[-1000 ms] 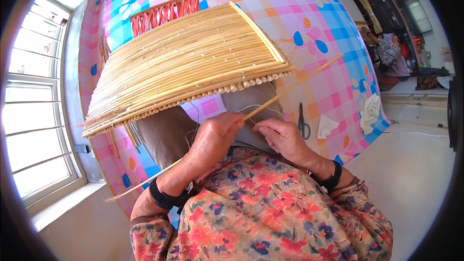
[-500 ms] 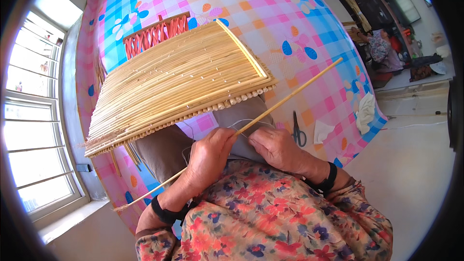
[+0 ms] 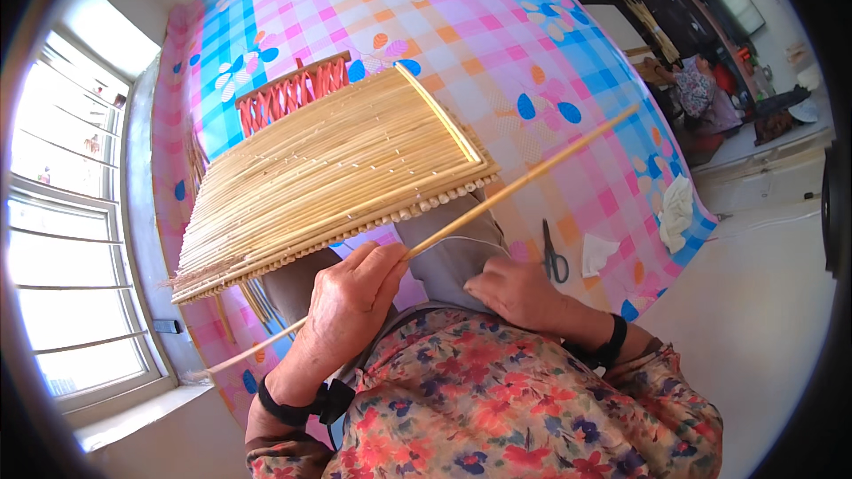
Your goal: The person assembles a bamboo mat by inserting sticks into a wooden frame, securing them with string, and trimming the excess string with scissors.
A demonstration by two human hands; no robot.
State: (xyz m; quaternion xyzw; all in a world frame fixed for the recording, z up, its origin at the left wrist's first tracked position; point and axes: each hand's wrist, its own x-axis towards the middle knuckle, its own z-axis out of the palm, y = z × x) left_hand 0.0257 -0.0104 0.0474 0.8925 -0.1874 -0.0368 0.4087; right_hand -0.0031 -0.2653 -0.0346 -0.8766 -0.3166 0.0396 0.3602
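The left hand (image 3: 359, 291) has its grip closed around a dry plant stalk (image 3: 524, 181), slanting toward the right edge of the checked sheet (image 3: 612, 204); whether the blurred right hand (image 3: 522, 293) grips the white thread (image 3: 463, 239), I cannot tell. Too sharp a tug could crack the stalk.

We see 1 mat (image 3: 328, 191) over the knees (image 3: 444, 253), and behind it a rack (image 3: 295, 96) on the sheet (image 3: 453, 27). Right of the knees we find scissors (image 3: 551, 255), then a tissue (image 3: 599, 255), then a cloth (image 3: 676, 215). The window (image 3: 75, 310) is far left. On our side of the mat, 1 stalk (image 3: 532, 176) sits in the left hand (image 3: 355, 294), left of the right hand (image 3: 516, 294).
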